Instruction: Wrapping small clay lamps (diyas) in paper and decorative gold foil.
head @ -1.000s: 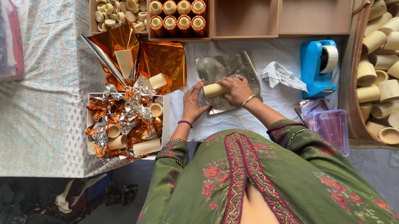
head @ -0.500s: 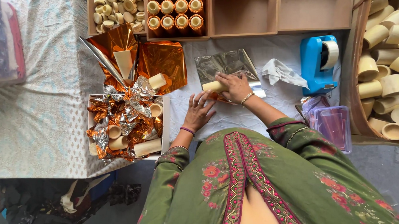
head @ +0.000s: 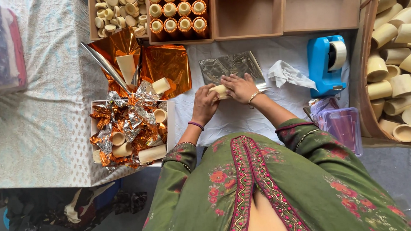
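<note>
Both hands grip one cream cone [head: 219, 89] lying crosswise over the near edge of a silver foil [head: 233, 67] on the bench [head: 224, 121]. The left hand [head: 204, 106] fingers wrap its left end; the right hand [head: 240, 87] fingers press on its right end.

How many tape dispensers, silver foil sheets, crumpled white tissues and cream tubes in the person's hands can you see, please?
Blue tape dispenser: 1
Silver foil sheet: 1
Crumpled white tissue: 1
Cream tube, held between left hand and right hand: 1
Total: 4
</note>
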